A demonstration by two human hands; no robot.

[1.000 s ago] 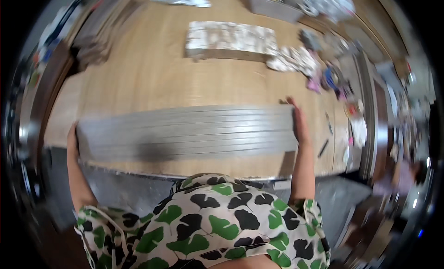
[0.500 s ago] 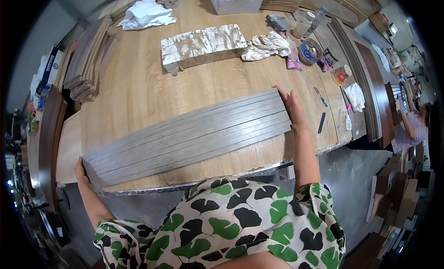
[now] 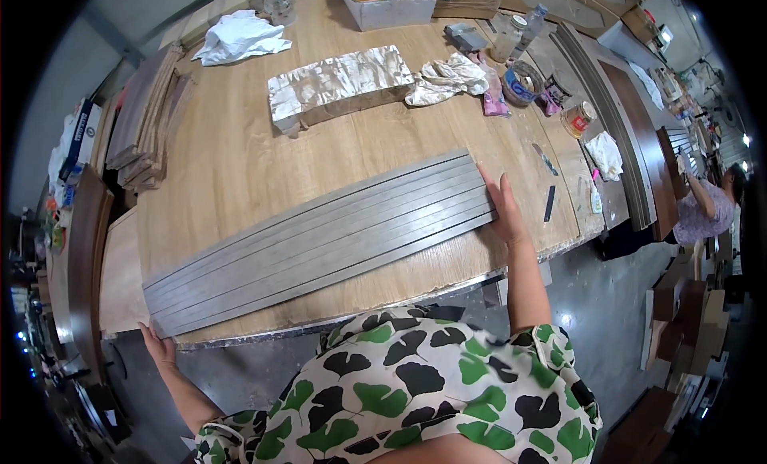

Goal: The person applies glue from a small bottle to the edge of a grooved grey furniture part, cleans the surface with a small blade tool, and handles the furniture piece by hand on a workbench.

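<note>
Several long grey strips [image 3: 319, 236] lie side by side on the wood-grain tabletop, slanting from near left to far right. Thin dark gaps show between some of them. At their right end rests my right hand [image 3: 506, 214], its fingers stretched out along the strip ends and touching them. My left hand [image 3: 161, 346] is at the near left corner of the strips, beside the table's front edge. Its fingers are extended and apart, and contact with the strips is slight or hard to make out. Neither hand wraps round a strip.
Beyond the strips stands a paint-smeared block [image 3: 339, 89] beside a crumpled rag [image 3: 447, 78]. Jars, a tape roll [image 3: 523, 82] and a small glue bottle [image 3: 596, 199] are on the right. Stacked boards [image 3: 144, 116] stand at the left. Another person [image 3: 707, 204] works at far right.
My left hand has come off the left end toward the near corner. My right hand's fingers have straightened. The dark gaps between the strips show more clearly; the whole view has shifted slightly.
</note>
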